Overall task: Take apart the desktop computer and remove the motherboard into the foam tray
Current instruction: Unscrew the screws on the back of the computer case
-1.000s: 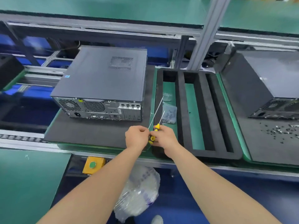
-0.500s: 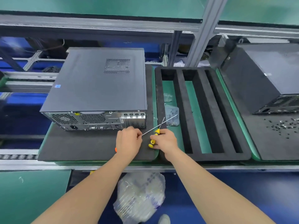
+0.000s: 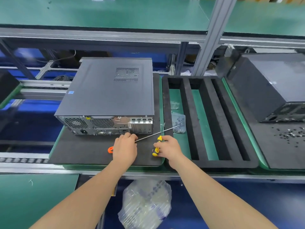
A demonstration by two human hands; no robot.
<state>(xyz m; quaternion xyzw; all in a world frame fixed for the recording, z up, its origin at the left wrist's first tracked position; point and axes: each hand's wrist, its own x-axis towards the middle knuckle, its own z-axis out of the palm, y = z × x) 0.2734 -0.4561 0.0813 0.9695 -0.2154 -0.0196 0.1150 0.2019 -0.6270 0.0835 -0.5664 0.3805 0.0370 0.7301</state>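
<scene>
Below the mat's near edge hangs one crumpled plastic bag (image 3: 145,204). On the black mat (image 3: 82,151), near its front right corner, the left hand (image 3: 124,148) curls around an orange-handled screwdriver (image 3: 148,136), its shaft slanting far-right. The right hand (image 3: 168,148) grips a yellow-handled screwdriver (image 3: 156,151); the two shafts cross. Just beyond, one desktop computer (image 3: 109,95) lies on its side, lid closed, rear panel facing the person, long axis running away. Right of the mat sits one foam tray (image 3: 206,162), its channels running near to far, with small screw bags (image 3: 179,123) in the left channel. Farther right stand a second computer case (image 3: 267,90) and loose screws (image 3: 290,134).
</scene>
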